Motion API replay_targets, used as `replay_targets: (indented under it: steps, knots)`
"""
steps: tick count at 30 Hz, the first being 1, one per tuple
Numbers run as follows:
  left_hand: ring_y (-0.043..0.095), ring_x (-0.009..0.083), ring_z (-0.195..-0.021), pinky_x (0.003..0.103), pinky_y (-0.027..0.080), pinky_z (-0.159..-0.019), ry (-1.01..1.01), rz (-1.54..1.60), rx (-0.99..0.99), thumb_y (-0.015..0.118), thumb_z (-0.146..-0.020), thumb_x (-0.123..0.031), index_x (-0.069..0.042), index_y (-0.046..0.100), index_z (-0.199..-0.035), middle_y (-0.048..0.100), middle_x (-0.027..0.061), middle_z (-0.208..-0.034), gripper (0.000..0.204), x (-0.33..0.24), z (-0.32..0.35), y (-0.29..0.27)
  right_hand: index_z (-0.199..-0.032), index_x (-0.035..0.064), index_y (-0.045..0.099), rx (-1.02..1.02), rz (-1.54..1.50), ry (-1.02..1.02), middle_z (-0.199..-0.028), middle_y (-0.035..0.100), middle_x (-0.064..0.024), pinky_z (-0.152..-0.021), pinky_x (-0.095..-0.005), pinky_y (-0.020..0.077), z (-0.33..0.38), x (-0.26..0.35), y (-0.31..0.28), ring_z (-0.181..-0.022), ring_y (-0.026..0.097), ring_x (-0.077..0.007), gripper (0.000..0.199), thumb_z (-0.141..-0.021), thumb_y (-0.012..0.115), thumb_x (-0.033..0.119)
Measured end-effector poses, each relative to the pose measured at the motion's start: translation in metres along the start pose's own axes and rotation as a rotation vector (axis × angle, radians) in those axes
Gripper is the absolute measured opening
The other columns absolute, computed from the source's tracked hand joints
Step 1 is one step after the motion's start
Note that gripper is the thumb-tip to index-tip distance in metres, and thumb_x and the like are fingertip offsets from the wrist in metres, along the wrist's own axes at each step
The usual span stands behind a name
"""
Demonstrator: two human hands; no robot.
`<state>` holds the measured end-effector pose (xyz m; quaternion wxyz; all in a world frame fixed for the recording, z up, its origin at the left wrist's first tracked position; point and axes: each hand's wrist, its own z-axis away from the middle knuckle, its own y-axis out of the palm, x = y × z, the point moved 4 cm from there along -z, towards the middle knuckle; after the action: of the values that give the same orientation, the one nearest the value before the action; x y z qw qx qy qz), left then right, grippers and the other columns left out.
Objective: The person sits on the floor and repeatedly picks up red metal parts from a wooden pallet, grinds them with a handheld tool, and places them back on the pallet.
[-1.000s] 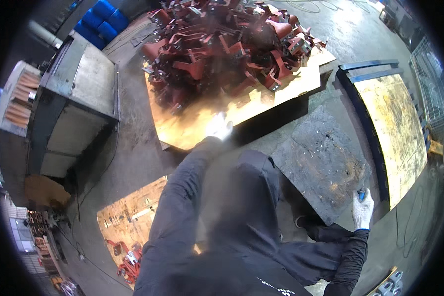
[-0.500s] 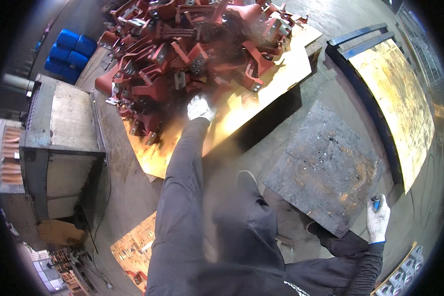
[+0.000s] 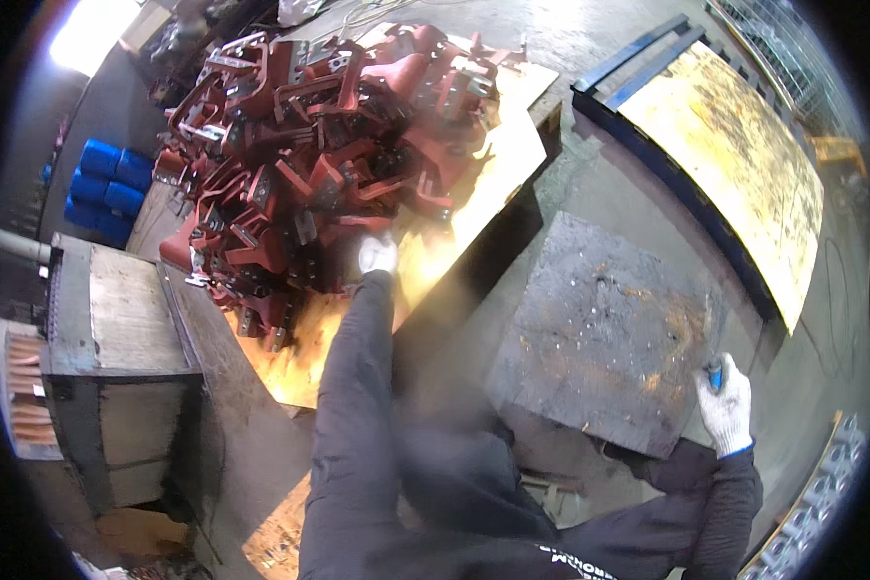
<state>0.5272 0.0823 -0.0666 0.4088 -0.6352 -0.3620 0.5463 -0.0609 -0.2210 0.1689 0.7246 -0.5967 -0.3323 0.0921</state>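
Note:
My left hand [image 3: 378, 255], in a white glove, reaches forward to the near edge of a heap of red metal brackets [image 3: 261, 193]. Its fingers are closed at the end of one red metal bracket [image 3: 358, 225], whose far part merges with the heap. The heap lies on a plywood sheet [image 3: 433, 259]. My right hand [image 3: 726, 406], also gloved, is out to the right, wrapped around a short blue cylindrical tool [image 3: 714, 371]. That hand is beside the right corner of a dark, worn tabletop [image 3: 599, 329]; the tool's exact kind is unclear.
Right of the dark tabletop stands a wide plywood-topped platform [image 3: 744, 174] with a dark metal frame. At left are a grey metal cabinet [image 3: 140, 319] and stacked blue drums [image 3: 108, 188]. Grey metal parts [image 3: 812, 503] lie in rows at the lower right.
My view has shifted, so the heap now appears lower and further left. My left hand has come to a red metal bracket at the heap's edge. My right hand still holds the blue tool.

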Motion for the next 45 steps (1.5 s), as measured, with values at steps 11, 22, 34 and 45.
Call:
replay_targets:
  steps: [11, 22, 34, 45]
  knots:
    - [0.058, 0.0171, -0.071, 0.042, 0.051, -0.063, 0.11, 0.848, 0.824, 0.073, -0.077, -0.018, -0.008, 0.055, -0.104, 0.058, 0.0027, -0.082, 0.034, -0.178, 0.164, -0.175, -0.107, 0.0091, 0.062, -0.009, -0.122, -0.074, -0.091, 0.07, -0.0189, -0.077, -0.0432, 0.0532, 0.017, 0.008, -0.02, -0.088, 0.067, -0.039, 0.028, -0.086, 0.065, 0.027]
    - [0.059, 0.0275, -0.093, 0.044, 0.052, -0.081, -0.556, 1.438, 1.368, 0.046, -0.085, -0.012, -0.002, 0.046, -0.117, 0.054, 0.0138, -0.106, 0.033, -0.253, 0.402, -0.103, -0.126, 0.0124, 0.051, 0.204, -0.254, -0.064, -0.105, 0.067, -0.0222, -0.087, -0.0462, 0.049, 0.043, 0.001, -0.007, -0.101, 0.064, -0.0409, 0.038, -0.095, 0.055, 0.034]
    - [0.054, 0.0308, -0.107, 0.048, 0.055, -0.071, -0.61, 1.004, 1.376, 0.049, -0.099, -0.045, -0.012, 0.049, -0.132, 0.05, 0.013, -0.126, 0.047, -0.236, 0.459, -0.122, -0.121, 0.0107, 0.053, 0.272, -0.067, -0.221, -0.101, 0.067, -0.0227, -0.082, -0.0491, 0.0494, 0.049, 0.006, 0.036, -0.095, 0.064, -0.0412, 0.037, -0.096, 0.051, 0.037]
    - [0.053, 0.0285, -0.102, 0.052, 0.053, -0.073, -0.778, 1.21, 1.421, 0.057, -0.094, -0.035, -0.004, 0.052, -0.122, 0.053, 0.0129, -0.113, 0.042, -0.217, 0.459, -0.066, -0.112, 0.0128, 0.057, 0.17, 0.206, -0.279, -0.089, 0.069, -0.0168, -0.069, -0.0478, 0.0524, 0.044, 0.047, 0.04, -0.078, 0.067, -0.0377, 0.028, -0.094, 0.053, 0.034]
